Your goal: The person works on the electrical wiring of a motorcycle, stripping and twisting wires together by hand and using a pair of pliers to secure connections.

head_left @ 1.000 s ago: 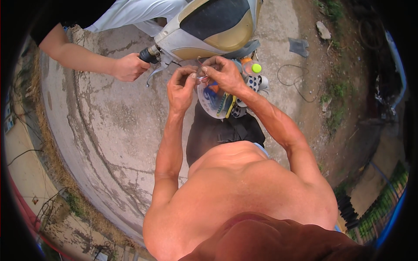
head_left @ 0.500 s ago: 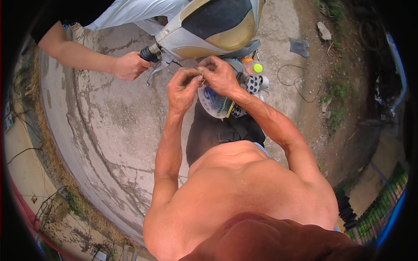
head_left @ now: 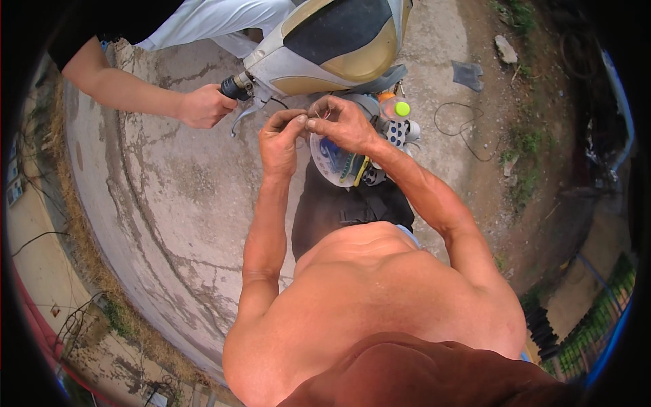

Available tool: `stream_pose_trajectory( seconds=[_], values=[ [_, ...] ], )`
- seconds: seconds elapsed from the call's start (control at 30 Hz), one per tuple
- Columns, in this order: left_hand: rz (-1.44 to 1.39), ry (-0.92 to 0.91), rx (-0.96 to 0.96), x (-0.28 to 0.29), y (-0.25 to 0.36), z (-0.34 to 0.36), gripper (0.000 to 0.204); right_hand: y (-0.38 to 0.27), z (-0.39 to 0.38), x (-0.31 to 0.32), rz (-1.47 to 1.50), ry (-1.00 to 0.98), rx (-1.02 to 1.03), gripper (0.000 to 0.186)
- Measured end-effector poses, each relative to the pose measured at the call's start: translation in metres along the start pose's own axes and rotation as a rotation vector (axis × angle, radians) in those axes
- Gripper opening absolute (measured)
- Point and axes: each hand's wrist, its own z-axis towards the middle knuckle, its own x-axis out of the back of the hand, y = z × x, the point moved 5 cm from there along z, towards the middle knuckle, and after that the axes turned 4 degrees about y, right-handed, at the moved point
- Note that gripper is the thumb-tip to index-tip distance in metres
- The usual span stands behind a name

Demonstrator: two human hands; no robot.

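My left hand and my right hand meet with pinched fingertips on thin wires, some reddish, small and hard to make out, beside the front of a white, gold and black scooter. Just below my hands sit a round pale container holding blue, green and yellow tool-like items, and black-and-white spotted objects. A bottle with a lime-green cap stands to their right. A black cable runs from near the brake lever toward my fingers.
Another person's hand grips the scooter's black handlebar grip, with white-trousered legs behind. Cracked concrete surrounds us. On the right lie a grey flat piece, a looped wire, a rock and weedy dirt.
Both my hands have shifted slightly down, staying pinched together on the wires, and their fingers are angled a little differently. The other person's hand moves slightly right along with the handlebar.
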Motion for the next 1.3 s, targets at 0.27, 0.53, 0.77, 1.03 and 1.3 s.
stream_pose_trajectory(
  seconds=[0.27, 0.53, 0.77, 1.03, 1.3],
  values=[
    [-0.087, -0.082, 0.111, 0.003, -0.008, 0.002, 0.019, 0.014, 0.003, 0.003, 0.001, 0.049, -0.035, 0.027],
    [0.132, -0.063, 0.042, 0.001, 0.000, 0.003, 0.025, 0.007, 0.004, 0.005, -0.109, 0.115, -0.051, 0.030],
    [0.184, -0.052, -0.009, -0.006, -0.002, 0.004, 0.025, 0.012, 0.005, 0.007, -0.124, 0.174, 0.016, 0.024],
    [0.242, -0.073, -0.030, -0.011, -0.001, 0.006, 0.027, 0.004, 0.006, 0.010, -0.185, 0.193, 0.167, 0.021],
    [0.292, -0.080, -0.017, -0.015, -0.002, 0.005, 0.028, 0.002, 0.007, 0.012, -0.355, 0.223, 0.327, 0.018]
  ],
)
